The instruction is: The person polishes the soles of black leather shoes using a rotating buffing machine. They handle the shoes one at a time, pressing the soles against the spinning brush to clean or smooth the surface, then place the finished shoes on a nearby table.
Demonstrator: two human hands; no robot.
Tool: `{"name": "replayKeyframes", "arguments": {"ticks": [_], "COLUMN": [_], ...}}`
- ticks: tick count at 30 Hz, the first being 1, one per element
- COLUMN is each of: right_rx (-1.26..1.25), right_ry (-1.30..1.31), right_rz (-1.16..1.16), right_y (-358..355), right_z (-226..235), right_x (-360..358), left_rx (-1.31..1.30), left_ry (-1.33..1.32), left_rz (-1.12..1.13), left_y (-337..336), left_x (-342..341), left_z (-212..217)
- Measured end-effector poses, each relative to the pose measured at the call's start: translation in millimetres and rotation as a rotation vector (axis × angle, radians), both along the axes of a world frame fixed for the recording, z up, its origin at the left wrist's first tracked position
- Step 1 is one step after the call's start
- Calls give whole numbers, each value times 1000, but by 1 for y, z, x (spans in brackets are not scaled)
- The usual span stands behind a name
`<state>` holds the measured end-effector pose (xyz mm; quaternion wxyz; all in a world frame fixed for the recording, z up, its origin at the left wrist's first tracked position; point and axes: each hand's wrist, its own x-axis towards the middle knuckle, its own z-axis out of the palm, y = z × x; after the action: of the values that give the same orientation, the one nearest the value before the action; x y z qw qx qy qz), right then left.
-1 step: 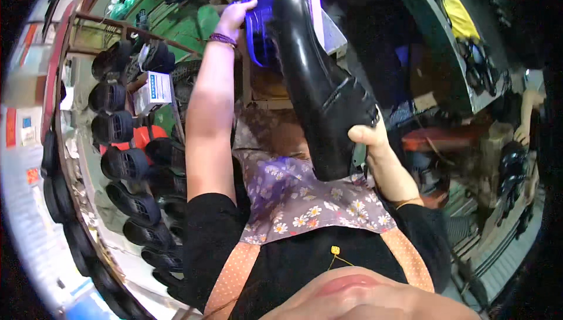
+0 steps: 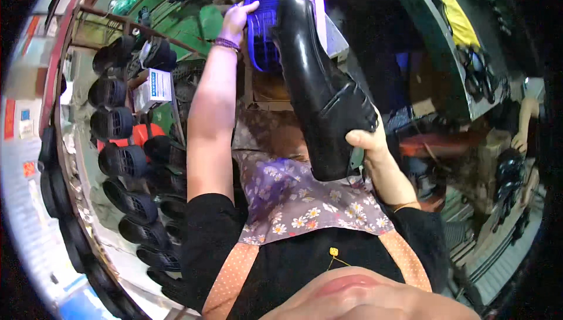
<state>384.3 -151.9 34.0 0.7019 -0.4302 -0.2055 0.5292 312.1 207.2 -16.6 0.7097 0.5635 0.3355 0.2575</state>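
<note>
The right grip clasps the black shoe near its laced side, above the flowered apron; firm thumb pressure steadies it. Farther out, the left grip pinches the blue-lit sole, best kept at its edge.

Down the left side, on a pale shelf edged in dark reddish brown: chunky black soles in a long curving row, crowded close together; beside the upper ones, a white box with a blue label; lower down, something red, partly hidden by soles. At upper right, on a dark counter with a grey edge: a long strip of yellow material, and near its lower end glossy black items, too dim to make out
</note>
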Motion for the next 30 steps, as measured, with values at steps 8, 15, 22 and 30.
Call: {"name": "replayKeyframes", "arguments": {"ticks": [8,15,22,30], "right_rx": [81,243,295,237], "right_ry": [-392,-590,-819,-1018], "right_rz": [-34,25,16,-5], "right_y": [7,8,-5,-28], "right_z": [15,24,15,14], "right_x": [-25,-40,-49,-57], "left_rx": [-78,404,404,436], "left_ry": [-550,-559,-495,-521], "left_rz": [390,348,350,170], "left_y": [-96,-201,-252,-262], "left_x": [-80,-134,-149,-168], "left_z": [60,73,65,33]}}
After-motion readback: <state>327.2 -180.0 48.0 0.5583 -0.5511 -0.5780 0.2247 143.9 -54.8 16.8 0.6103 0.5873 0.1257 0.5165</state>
